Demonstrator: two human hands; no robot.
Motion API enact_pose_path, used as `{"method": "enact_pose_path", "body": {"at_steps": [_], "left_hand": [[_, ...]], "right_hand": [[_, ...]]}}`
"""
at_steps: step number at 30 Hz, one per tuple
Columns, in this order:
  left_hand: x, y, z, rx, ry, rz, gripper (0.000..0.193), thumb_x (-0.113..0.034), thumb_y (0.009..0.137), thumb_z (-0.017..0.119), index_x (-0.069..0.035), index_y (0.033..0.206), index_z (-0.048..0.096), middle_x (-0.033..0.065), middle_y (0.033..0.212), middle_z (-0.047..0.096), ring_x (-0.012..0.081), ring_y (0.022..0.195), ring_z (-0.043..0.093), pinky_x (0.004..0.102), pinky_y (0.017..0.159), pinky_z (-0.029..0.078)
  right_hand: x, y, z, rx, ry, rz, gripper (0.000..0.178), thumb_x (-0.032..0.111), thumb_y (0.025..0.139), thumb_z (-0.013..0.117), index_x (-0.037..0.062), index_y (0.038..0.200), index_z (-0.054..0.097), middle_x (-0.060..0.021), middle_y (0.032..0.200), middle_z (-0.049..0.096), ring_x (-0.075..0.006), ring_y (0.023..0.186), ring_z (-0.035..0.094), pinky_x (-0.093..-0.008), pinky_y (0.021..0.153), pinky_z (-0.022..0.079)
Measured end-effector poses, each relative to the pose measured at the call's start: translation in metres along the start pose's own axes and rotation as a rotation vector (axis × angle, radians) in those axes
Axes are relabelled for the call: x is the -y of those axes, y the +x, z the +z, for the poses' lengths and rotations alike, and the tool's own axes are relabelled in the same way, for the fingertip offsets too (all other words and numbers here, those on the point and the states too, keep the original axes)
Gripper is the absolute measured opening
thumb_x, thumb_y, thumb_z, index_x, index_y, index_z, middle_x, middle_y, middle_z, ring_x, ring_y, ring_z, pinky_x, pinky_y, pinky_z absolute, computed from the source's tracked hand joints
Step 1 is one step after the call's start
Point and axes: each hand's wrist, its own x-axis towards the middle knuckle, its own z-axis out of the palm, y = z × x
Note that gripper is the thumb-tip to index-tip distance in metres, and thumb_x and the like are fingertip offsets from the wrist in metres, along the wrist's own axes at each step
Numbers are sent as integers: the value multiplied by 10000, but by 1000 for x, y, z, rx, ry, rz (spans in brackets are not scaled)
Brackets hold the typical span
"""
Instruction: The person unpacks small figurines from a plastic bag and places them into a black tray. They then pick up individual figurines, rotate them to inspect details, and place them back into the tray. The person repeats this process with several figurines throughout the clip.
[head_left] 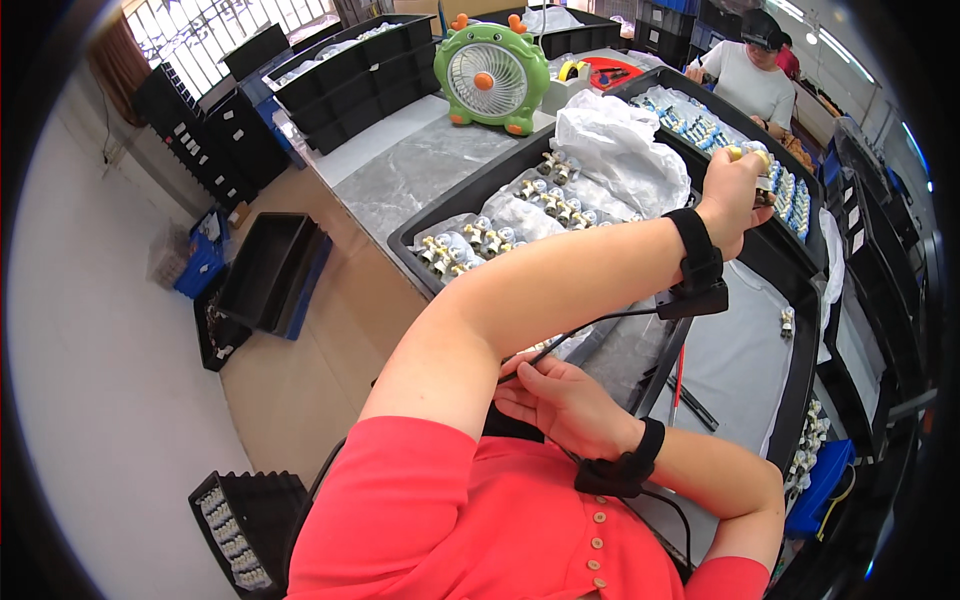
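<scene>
My left hand (733, 192) reaches across to the far right, its fingers closed round small parts (764, 180) with yellow tops and dark brassy lower ends. Its palm side is mostly turned away, so how many it holds cannot be told. It hovers above the edge between two black trays. Close to my body, my right hand (568, 402) has thumb and fingers pinched on a thin black cable (585, 325) that runs from the strap on my left wrist. The nearer black tray (410, 235) bears rows of similar small metal fittings (487, 236) on white film.
A green animal-shaped fan (486, 78) stands on the grey table (425, 165). At right, a black tray (800, 330) holds a few fittings, a red pen (679, 378) and black sticks. Another tray (815, 245) has blue-white parts; a person (750, 80) sits beyond. Stacked crates stand left.
</scene>
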Motion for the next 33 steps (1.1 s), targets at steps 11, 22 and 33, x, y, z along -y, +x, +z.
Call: {"method": "enact_pose_path", "body": {"at_steps": [11,22,33], "left_hand": [[58,-32,-63,5,-45,-165,232,-177,871,497,-106,1081,430,46,954,492,173,795,557,343,727,466],[50,-48,-68,155,-71,-338,223,-178,891,492,-96,1094,449,41,1009,512,207,916,562,358,809,459],[53,-56,-79,428,-107,-622,406,-139,940,448,-64,1326,347,133,1234,505,253,1133,523,382,929,442]], "right_hand": [[-8,-21,-13,7,-30,207,343,128,942,474,14,1254,393,-111,1242,483,-225,1172,488,-300,968,411],[37,-94,-40,82,-485,221,460,156,930,510,-3,1336,365,-122,1289,472,-148,1170,463,-265,968,384],[96,-158,-95,-898,-1198,-930,478,104,754,707,33,1182,505,-90,1134,553,-171,1036,540,-297,879,430]]}}
